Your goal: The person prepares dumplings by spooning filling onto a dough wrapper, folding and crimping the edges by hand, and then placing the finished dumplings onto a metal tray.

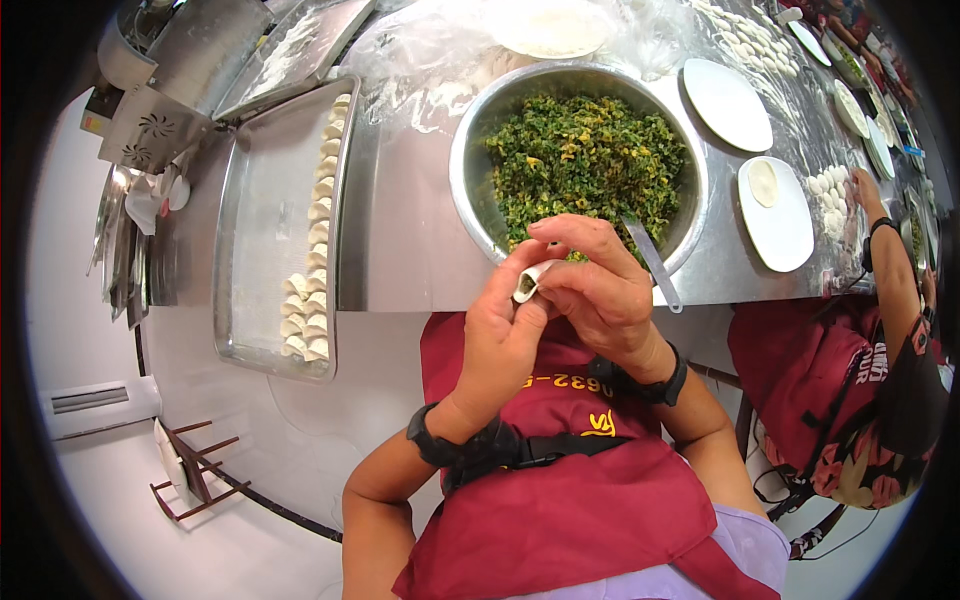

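Between my two hands is a folded dumpling [528, 284], its white wrapper curled around dark green filling that shows at the open end. My left hand [501, 315] supports it from the left, with the thumb underneath. The fingers of my right hand [600, 289] pinch the wrapper's right side. Just beyond them, a large steel bowl [466, 187] holds chopped green and yellow filling [585, 165]. A flat metal spatula [652, 262] leans out over the bowl's near right rim.
Left of the bowl, a metal tray [262, 202] carries rows of finished dumplings [319, 247]. White plates [776, 225] [726, 105] lie to the right, the nearer bearing a round wrapper [763, 184]. A co-worker's hand [866, 191] reaches dough pieces [829, 199]. A chair [191, 472] stands lower left.
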A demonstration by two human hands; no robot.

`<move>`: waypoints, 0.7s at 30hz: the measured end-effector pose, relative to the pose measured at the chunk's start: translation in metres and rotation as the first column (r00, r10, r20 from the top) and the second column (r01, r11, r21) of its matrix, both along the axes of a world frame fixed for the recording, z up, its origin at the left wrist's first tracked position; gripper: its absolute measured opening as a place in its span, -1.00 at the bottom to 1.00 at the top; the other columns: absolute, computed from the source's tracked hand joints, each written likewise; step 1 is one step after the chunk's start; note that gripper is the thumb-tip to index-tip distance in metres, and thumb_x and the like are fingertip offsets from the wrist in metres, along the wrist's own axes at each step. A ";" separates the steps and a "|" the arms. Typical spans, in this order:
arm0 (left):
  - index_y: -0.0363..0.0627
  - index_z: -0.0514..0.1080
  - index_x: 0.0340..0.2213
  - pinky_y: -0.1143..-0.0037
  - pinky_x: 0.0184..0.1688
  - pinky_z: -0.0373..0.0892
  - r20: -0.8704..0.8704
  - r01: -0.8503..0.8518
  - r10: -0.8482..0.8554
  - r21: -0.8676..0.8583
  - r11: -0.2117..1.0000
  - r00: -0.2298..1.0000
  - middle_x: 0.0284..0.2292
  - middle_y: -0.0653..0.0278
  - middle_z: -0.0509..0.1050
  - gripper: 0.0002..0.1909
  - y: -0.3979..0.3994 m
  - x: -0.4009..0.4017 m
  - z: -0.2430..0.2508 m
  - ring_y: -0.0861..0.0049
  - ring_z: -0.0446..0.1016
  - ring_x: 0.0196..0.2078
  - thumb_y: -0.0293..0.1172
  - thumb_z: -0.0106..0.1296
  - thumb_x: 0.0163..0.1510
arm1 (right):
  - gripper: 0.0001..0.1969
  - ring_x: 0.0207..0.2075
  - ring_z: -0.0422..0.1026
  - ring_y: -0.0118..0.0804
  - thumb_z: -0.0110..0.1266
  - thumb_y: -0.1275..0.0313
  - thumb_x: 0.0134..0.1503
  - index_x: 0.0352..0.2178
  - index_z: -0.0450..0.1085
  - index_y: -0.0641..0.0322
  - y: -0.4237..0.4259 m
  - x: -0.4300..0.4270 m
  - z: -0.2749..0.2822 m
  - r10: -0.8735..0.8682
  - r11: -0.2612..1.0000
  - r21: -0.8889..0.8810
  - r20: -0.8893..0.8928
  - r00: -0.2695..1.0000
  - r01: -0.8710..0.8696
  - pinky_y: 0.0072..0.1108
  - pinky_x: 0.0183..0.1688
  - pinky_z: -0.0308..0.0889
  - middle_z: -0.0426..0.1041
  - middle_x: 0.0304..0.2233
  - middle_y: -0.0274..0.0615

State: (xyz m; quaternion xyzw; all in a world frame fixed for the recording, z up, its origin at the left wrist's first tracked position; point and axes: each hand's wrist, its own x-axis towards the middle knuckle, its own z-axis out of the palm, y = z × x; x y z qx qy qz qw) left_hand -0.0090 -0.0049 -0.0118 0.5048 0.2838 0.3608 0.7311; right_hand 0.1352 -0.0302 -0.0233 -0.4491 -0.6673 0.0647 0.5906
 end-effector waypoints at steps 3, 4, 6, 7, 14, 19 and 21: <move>-0.33 0.16 0.09 0.56 0.03 0.29 -0.213 0.051 0.035 0.389 0.920 0.977 0.01 0.15 0.33 -0.54 0.001 -0.003 -0.009 0.49 0.35 0.01 -0.63 -0.19 0.14 | -0.82 -0.14 0.40 -0.11 0.18 0.60 -0.20 -0.46 0.42 0.27 0.001 0.003 0.000 -0.007 1.000 -0.008 0.059 0.998 0.007 -0.45 -0.14 0.30 0.41 -0.11 -0.07; -0.34 0.16 0.10 0.58 0.03 0.27 -0.281 0.089 0.069 0.512 0.854 0.957 0.02 0.15 0.32 -0.53 0.002 -0.004 -0.012 0.50 0.34 0.02 -0.66 -0.22 0.12 | -0.80 -0.13 0.39 -0.09 0.18 0.61 -0.22 -0.45 0.42 0.26 0.001 0.004 0.000 -0.006 1.000 -0.008 0.093 0.996 0.007 -0.43 -0.12 0.29 0.40 -0.10 -0.07; -0.35 0.14 0.10 0.56 0.05 0.26 -0.298 0.131 -0.001 0.417 0.900 0.955 0.02 0.14 0.32 -0.52 0.004 -0.010 -0.011 0.48 0.33 0.03 -0.68 -0.22 0.11 | -0.79 -0.11 0.38 -0.09 0.18 0.61 -0.22 -0.44 0.42 0.26 -0.002 0.001 0.002 0.005 0.999 -0.048 0.020 1.000 -0.004 -0.42 -0.11 0.29 0.38 -0.07 -0.06; -0.35 0.13 0.11 0.54 0.07 0.25 -0.306 0.173 -0.072 0.318 0.932 0.949 0.03 0.13 0.32 -0.51 0.004 -0.011 -0.009 0.47 0.32 0.04 -0.69 -0.23 0.11 | -0.78 -0.10 0.38 -0.08 0.18 0.62 -0.22 -0.43 0.43 0.26 -0.003 0.000 0.003 0.012 0.996 -0.086 -0.052 0.999 -0.017 -0.42 -0.10 0.29 0.37 -0.05 -0.06; -0.35 0.10 0.11 0.50 0.11 0.23 -0.174 0.059 -0.016 0.242 0.969 0.985 0.04 0.08 0.31 -0.51 0.001 -0.003 -0.004 0.40 0.29 0.09 -0.66 -0.21 0.12 | -0.81 -0.10 0.37 -0.10 0.19 0.62 -0.18 -0.44 0.43 0.27 -0.005 0.005 0.000 0.129 0.981 -0.124 -0.164 0.978 -0.150 -0.42 -0.08 0.29 0.36 -0.05 -0.04; -0.28 0.17 0.08 0.54 -0.01 0.35 0.133 0.067 -0.040 -0.211 0.975 0.990 -0.05 0.16 0.37 -0.59 0.000 -0.003 -0.016 0.50 0.39 -0.03 -0.55 -0.17 0.19 | -0.86 -0.13 0.39 -0.10 0.19 0.60 -0.15 -0.46 0.43 0.29 -0.004 0.000 -0.001 0.007 0.998 -0.067 -0.154 0.988 -0.018 -0.46 -0.13 0.31 0.40 -0.09 -0.01; -0.28 0.17 0.09 0.55 0.00 0.36 0.242 0.107 -0.049 -0.230 0.967 0.969 -0.04 0.17 0.36 -0.59 0.000 -0.004 -0.021 0.52 0.38 -0.02 -0.54 -0.18 0.20 | -0.86 -0.13 0.39 -0.10 0.18 0.60 -0.15 -0.46 0.43 0.29 -0.002 -0.003 0.004 0.008 0.997 -0.078 -0.157 0.988 -0.020 -0.46 -0.14 0.31 0.40 -0.09 -0.01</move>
